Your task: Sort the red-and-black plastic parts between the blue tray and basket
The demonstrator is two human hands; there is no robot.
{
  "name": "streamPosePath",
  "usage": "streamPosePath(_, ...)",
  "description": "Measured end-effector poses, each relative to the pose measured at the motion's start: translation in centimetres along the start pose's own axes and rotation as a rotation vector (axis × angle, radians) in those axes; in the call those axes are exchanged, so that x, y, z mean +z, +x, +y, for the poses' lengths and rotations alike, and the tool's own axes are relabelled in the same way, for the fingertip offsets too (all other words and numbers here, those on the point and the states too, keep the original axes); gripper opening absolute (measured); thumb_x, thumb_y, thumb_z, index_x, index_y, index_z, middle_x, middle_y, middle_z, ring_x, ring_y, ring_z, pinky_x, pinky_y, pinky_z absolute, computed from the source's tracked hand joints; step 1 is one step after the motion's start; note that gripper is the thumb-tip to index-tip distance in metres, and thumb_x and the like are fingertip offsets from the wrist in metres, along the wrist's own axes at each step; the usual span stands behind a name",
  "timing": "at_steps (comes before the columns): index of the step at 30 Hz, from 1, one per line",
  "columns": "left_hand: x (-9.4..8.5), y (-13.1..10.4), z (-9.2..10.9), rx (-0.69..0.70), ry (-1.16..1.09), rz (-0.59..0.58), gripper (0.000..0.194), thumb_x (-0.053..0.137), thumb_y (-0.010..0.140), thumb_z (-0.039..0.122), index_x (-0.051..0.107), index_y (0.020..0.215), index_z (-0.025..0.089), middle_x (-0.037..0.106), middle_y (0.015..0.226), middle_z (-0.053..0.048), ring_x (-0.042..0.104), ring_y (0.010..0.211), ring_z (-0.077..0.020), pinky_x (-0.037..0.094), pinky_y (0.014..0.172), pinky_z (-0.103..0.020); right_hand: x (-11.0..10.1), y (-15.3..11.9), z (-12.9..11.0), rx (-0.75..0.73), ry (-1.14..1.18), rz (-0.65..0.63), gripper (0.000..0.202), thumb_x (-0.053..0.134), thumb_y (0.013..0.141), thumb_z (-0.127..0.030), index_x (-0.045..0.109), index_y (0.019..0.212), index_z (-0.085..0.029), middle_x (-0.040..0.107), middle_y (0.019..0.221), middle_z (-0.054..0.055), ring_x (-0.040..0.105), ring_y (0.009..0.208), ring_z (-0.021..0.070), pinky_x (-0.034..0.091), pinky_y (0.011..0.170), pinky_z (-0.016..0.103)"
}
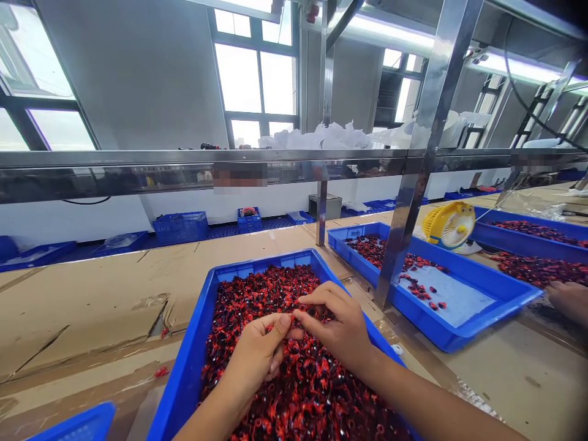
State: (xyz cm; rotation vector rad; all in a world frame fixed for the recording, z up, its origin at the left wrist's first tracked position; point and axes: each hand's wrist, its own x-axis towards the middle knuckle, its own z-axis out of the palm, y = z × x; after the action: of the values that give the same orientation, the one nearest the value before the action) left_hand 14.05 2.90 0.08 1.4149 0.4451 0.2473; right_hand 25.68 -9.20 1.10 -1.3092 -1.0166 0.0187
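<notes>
Over a blue plastic tray heaped with small red-and-black parts, both hands meet fingertip to fingertip. My left hand is closed, thumb pressed against the fingers on a small reddish piece that is mostly hidden. The thumb and index finger of my right hand come together at the same spot, its other fingers loosely curled. Which hand bears the piece more cannot be made out. Below the hands, the loose parts fill the tray.
A second blue tray with fewer parts stands to the right, behind a metal post. Beyond are a yellow fan, another blue tray and another person's hand. A blue tray corner shows at lower left.
</notes>
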Motion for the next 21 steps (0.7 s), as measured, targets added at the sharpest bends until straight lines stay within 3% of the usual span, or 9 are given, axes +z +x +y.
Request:
streamPosePath(2,0.0,0.1,-0.1,0.007,-0.041,0.011,0.049,0.064,0.073,0.065,0.058,0.082,0.017,0.046,0.041,0.007,0.02,0.029,-0.0038,0.017,0.031,-0.018,0.2,0.5,0.7,0.217,0.199,0.008,0.018,0.075,0.075,-0.033,0.068,0.086,-0.021,0.059,0.073,0.001,0.054,0.065,0.0147,0.047,0.06,0.028)
streamPosePath(4,0.0,0.1,-0.1,-0.003,-0.106,0.01,0.049,0.062,0.074,0.066,0.055,0.077,0.017,0.045,0.043,0.007,0.018,0.03,-0.0027,0.015,0.031,-0.018,0.2,1.1,1.7,0.34,0.31,-0.012,0.021,0.064,0.083,-0.041,0.062,0.085,-0.02,0.051,0.065,-0.002,0.047,0.052,0.0121,0.041,0.045,0.024)
streamPosePath(7,0.1,0.2,0.0,-0.034,-0.177,-0.013,0.056,0.056,0.073,0.073,0.046,0.066,0.019,0.033,0.042,0.01,0.014,0.032,-0.002,0.012,0.032,-0.017,-0.1,1.8,2.9,0.435,0.387,-0.104,0.028,0.048,0.087,-0.045,0.054,0.078,-0.019,0.045,0.063,-0.002,0.036,0.044,0.0098,0.028,0.032,0.02)
streamPosePath(12,0.2,0.1,0.3,-0.052,-0.272,-0.036,0.06,0.051,0.07,0.079,0.039,0.066,0.02,0.029,0.049,0.01,0.015,0.037,-0.0024,0.01,0.034,-0.017,0.5,0.8,2.0,0.497,0.39,-0.235,0.022,0.054,0.084,-0.041,0.056,0.083,-0.019,0.042,0.061,-0.006,0.025,0.04,0.0072,0.018,0.03,0.019)
streamPosePath(14,0.3,0.0,0.2,-0.06,-0.267,-0.045,0.06,0.05,0.071,0.079,0.039,0.066,0.02,0.025,0.048,0.01,0.014,0.039,-0.0027,0.01,0.036,-0.017,0.9,0.1,0.8,0.423,0.294,-0.222,0.018,0.064,0.081,-0.035,0.061,0.088,-0.02,0.04,0.059,-0.007,0.029,0.043,0.0074,0.023,0.036,0.019)
streamPosePath(17,0.6,-0.2,0.0,-0.048,-0.266,-0.046,0.057,0.055,0.073,0.075,0.042,0.07,0.019,0.028,0.05,0.01,0.014,0.04,-0.0026,0.011,0.037,-0.016,1.4,-0.8,-0.7,0.081,-0.045,-0.215,0.026,0.075,0.071,-0.021,0.068,0.097,-0.023,0.051,0.067,-0.005,0.044,0.059,0.0109,0.036,0.055,0.023)
streamPosePath(19,0.6,-0.4,-0.2,-0.049,-0.277,-0.044,0.052,0.056,0.077,0.07,0.042,0.07,0.019,0.029,0.05,0.01,0.015,0.04,-0.0025,0.01,0.037,-0.016,1.4,-1.0,-1.1,-0.105,-0.22,-0.211,0.028,0.073,0.073,-0.015,0.07,0.098,-0.025,0.056,0.071,-0.003,0.05,0.066,0.0133,0.039,0.063,0.026)
streamPosePath(21,0.5,-0.6,-0.2,-0.087,-0.345,-0.083,0.045,0.055,0.081,0.063,0.044,0.073,0.019,0.033,0.051,0.009,0.018,0.039,-0.0029,0.01,0.038,-0.016,1.4,-1.1,-1.2,-0.148,-0.27,-0.193,0.025,0.069,0.076,-0.012,0.071,0.097,-0.025,0.058,0.07,-0.003,0.052,0.066,0.0137,0.04,0.064,0.026)
